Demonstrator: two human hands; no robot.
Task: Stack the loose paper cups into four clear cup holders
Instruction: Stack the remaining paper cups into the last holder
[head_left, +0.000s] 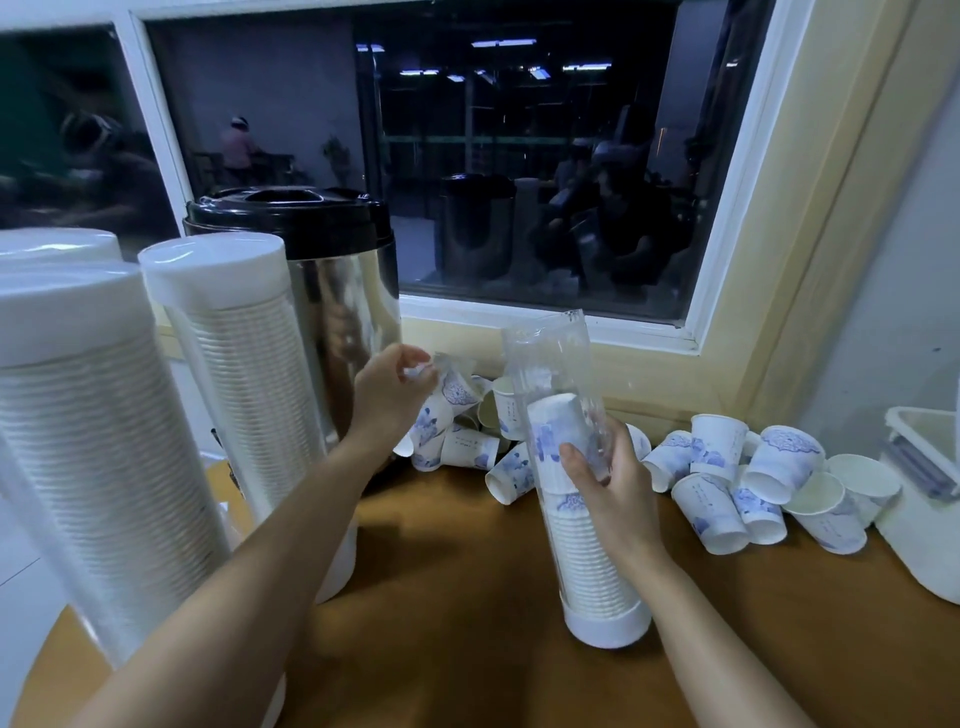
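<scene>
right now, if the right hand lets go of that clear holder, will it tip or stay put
Probably tippy: the clear holder is tall and narrow on a small white base. The cup stack leaves the top empty, so weight likely sits low, which helps. Smooth clear plastic may slip.

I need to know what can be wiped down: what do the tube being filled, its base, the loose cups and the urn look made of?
Tube: clear glossy plastic, apparently; the stacked cups show through it.
Base: opaque white plastic, smooth.
Loose cups: matte white paper with blue print.
Urn: mirror-polished metal, probably steel, under a glossy black, plastic-looking lid.
</scene>
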